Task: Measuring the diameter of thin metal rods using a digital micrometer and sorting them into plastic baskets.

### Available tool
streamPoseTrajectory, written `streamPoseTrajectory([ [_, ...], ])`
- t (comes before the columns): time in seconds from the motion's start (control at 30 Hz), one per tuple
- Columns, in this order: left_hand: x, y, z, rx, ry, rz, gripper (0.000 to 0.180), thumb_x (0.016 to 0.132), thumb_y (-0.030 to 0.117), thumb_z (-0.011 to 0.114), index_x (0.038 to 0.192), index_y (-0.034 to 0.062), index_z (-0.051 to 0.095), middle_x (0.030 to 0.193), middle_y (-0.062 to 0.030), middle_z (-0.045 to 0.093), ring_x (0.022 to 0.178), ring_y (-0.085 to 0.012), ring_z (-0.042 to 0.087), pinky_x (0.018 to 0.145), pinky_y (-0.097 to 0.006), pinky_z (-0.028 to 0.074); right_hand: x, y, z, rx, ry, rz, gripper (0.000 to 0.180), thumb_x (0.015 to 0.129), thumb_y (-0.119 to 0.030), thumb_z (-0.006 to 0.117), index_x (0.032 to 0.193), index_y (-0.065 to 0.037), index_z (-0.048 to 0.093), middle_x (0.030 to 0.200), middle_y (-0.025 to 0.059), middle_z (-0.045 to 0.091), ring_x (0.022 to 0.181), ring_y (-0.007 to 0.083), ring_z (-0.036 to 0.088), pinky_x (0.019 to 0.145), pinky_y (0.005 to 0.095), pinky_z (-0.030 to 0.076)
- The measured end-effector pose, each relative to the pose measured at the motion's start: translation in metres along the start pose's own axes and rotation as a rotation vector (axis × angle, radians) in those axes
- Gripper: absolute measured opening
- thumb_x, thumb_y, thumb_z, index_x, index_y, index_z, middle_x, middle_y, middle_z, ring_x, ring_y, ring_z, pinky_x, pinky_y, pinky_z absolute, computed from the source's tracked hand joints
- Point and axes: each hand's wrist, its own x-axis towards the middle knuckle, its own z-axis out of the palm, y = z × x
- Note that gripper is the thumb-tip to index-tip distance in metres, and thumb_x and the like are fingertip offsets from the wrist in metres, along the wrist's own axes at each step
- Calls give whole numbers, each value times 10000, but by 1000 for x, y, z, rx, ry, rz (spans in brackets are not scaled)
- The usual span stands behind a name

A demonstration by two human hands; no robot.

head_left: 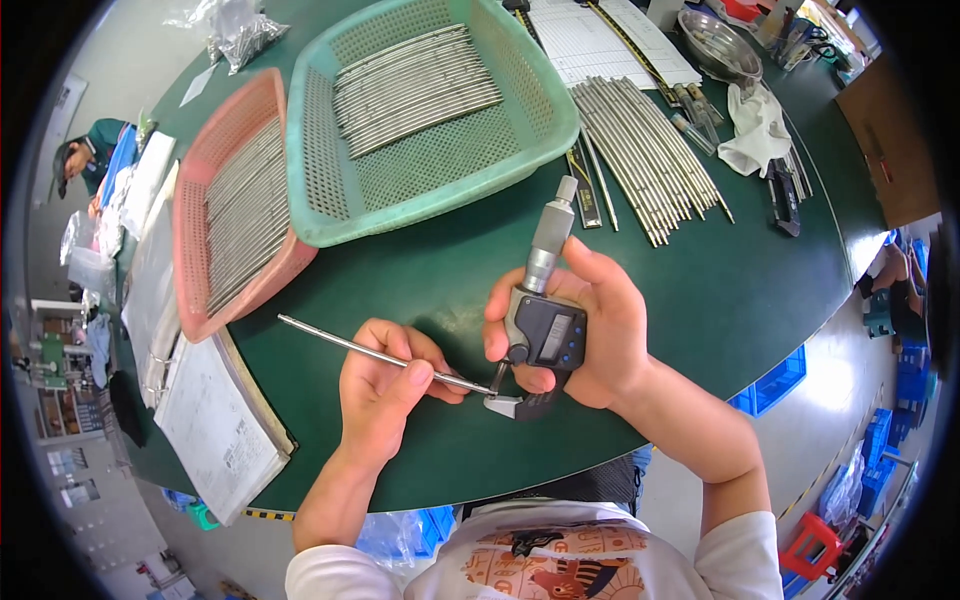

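My left hand pinches a thin metal rod between thumb and fingers, the rod slanting down to the right. Its right end lies at the jaws of a digital micrometer, beside the spindle; whether the jaws touch it I cannot tell. My right hand is closed round the micrometer's dark body, its silver thimble pointing up. Beyond my hands, a green basket holds a row of similar rods. To its left, a pink basket has more rods.
Loose rods lie at the right on the green table, near a white cloth, a black-handled tool and a metal bowl. An open binder sits at the left edge. Another person is at the far left.
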Motion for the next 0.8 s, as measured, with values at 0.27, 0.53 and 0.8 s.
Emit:
streamPoseTrajectory([
  [0.27,1,2,-2,-4,-58,6,216,797,39,534,875,52,333,816,-137,509,703,-214,586,607,-296,532,-3,-3,7,-24,71,2,614,849,-528,193,838,1,505,671,125,562,378,152,426,398,237,361],
  [0.53,1,7,0,-23,-62,-41,260,769,58,567,872,56,328,821,-144,500,746,-255,591,609,-309,542,0,-2,3,41,40,53,594,850,-501,201,850,12,502,688,155,550,369,165,417,377,239,363],
  [0.8,2,6,0,-53,-66,-66,260,750,49,560,861,55,325,807,-145,482,772,-292,593,606,-323,550,-1,-2,0,54,14,47,622,811,-558,261,857,12,505,704,171,538,379,172,421,362,238,366],
])
